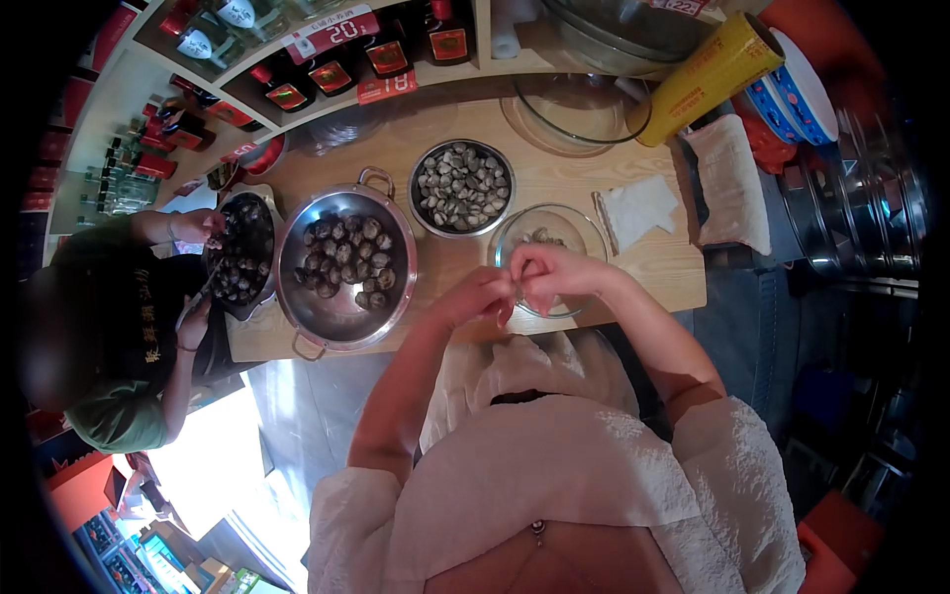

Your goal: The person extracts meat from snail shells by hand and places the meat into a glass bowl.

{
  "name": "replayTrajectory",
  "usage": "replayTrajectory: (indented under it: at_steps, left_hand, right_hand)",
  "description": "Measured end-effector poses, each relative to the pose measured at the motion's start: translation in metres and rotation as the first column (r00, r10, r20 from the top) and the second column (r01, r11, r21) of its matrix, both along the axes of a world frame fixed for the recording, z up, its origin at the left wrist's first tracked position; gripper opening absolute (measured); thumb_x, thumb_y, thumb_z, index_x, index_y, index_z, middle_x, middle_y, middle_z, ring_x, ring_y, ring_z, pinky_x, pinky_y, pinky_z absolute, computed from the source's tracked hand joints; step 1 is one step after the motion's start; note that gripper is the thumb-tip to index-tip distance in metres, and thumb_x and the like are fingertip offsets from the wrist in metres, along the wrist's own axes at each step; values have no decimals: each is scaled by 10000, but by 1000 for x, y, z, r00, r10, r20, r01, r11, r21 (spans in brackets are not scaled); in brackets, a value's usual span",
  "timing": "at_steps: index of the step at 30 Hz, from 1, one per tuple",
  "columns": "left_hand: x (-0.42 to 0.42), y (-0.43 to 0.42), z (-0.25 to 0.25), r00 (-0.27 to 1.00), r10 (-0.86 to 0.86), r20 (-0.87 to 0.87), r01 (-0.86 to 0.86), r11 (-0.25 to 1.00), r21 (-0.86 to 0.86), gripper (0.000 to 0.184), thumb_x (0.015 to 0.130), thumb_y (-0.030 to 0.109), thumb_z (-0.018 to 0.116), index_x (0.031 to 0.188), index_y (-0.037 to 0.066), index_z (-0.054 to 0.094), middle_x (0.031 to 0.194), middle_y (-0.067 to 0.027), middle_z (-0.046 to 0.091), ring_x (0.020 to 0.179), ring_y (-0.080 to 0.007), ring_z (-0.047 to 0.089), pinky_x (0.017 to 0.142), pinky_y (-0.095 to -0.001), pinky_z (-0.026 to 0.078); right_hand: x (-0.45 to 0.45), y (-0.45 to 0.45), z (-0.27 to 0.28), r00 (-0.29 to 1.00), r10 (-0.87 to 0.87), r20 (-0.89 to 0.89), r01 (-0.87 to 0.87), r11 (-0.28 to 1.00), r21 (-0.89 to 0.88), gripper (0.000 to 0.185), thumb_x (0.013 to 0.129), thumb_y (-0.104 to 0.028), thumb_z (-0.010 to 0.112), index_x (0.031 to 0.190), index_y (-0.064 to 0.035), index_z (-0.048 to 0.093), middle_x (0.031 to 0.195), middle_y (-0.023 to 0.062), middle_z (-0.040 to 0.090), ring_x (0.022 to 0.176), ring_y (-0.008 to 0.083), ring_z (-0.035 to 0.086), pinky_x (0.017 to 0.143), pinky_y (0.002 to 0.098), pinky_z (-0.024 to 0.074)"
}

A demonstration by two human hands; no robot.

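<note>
Fingers of the left hand (480, 299), then of the right hand (554, 274), bend inward close together; what they grip, if anything, I cannot tell. Left of them, a steel basin (346, 325) holds dark shells (344, 253). Next, small shells (462, 186) fill a steel bowl (462, 236), seemingly much left; the glass bowl (597, 233) shows few pieces (542, 238), so little looks done.

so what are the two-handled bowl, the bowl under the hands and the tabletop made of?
Two-handled bowl: metal, likely stainless steel, shiny; bright reflections.
Clear bowl: probably glass, smooth; see-through with a glinting rim, though plastic is possible.
Tabletop: wood or wood-look laminate; pale brown with faint grain.
</note>
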State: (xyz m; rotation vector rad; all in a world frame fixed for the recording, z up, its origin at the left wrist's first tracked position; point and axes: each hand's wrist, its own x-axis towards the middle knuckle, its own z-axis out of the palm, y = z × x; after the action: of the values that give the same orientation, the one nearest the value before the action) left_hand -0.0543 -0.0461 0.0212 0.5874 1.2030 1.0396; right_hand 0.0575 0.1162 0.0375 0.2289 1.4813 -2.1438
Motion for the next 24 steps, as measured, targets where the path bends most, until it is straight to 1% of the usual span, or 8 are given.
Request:
replayTrajectory:
  at_steps: [4, 6, 9, 12, 16, 18, 22, 24]
  left_hand:
    - [4, 3, 5, 999, 13, -42, -14, 1000, -19, 162, 745, 188, 469, 696, 44, 522, 556, -57, 540, 461, -78, 457, 426, -194, 310]
    - [6, 4, 8, 976, -49, -211, 49, 999, -6, 137, 748, 162, 489, 722, 34, 532, 569, -40, 536, 517, -83, 501, 475, -208, 362]
    - [5, 3, 7, 965, -62, -256, 67, 998, 9, 119, 746, 139, 499, 735, 27, 538, 586, -32, 535, 561, -87, 525, 528, -226, 402]
    - [6, 5, 12, 953, -75, -294, 78, 997, -2, 115, 745, 124, 500, 745, 18, 544, 590, -29, 529, 561, -91, 523, 533, -232, 412]
    - [7, 6, 13, 963, -75, -258, 81, 997, 9, 119, 743, 113, 497, 763, 10, 553, 590, -27, 524, 563, -92, 526, 526, -233, 410]
    - [8, 8, 19, 941, -106, -320, 110, 994, -6, 130, 741, 108, 498, 786, 1, 558, 604, -31, 530, 564, -93, 528, 519, -235, 407]
    - [9, 9, 22, 932, -125, -340, 133, 991, 1, 146, 742, 119, 495, 789, -2, 560, 618, -38, 541, 567, -92, 532, 524, -230, 402]
    - [9, 8, 22, 949, -107, -296, 118, 993, 17, 167, 743, 135, 495, 800, -9, 557, 616, -44, 545, 570, -98, 537, 530, -221, 398]
  right_hand:
    - [3, 1, -8, 999, -30, -30, 31, 999, 29, 203, 749, -18, 533, 919, -37, 424, 709, 70, 576, 605, 138, 581, 544, 248, 489]
    - [5, 2, -5, 999, -27, -20, 27, 999, 33, 206, 750, -14, 541, 918, -36, 426, 721, 76, 582, 630, 144, 593, 564, 251, 497]
    - [7, 4, 1, 1000, -17, -10, 17, 1000, -2, 196, 761, -13, 548, 912, -34, 424, 759, 94, 597, 680, 164, 614, 598, 263, 512]
    - [9, 6, 0, 1000, -14, 11, 15, 999, -38, 191, 768, -13, 550, 906, -32, 421, 784, 110, 604, 717, 181, 623, 622, 278, 520]
    - [12, 5, -2, 999, -35, 5, 35, 996, -85, 181, 769, -5, 544, 896, -34, 420, 778, 115, 602, 709, 186, 623, 617, 287, 522]
    - [13, 5, -3, 999, -44, -1, 44, 995, -88, 176, 769, -3, 541, 893, -34, 419, 775, 116, 601, 706, 186, 622, 614, 289, 522]
    - [17, 2, -9, 997, -61, -37, 59, 997, -52, 169, 757, -10, 526, 892, -27, 426, 746, 108, 592, 688, 183, 616, 606, 291, 521]
    - [17, 2, -9, 997, -61, -44, 59, 997, -41, 170, 751, -22, 518, 898, -19, 433, 727, 103, 587, 684, 184, 613, 603, 295, 521]
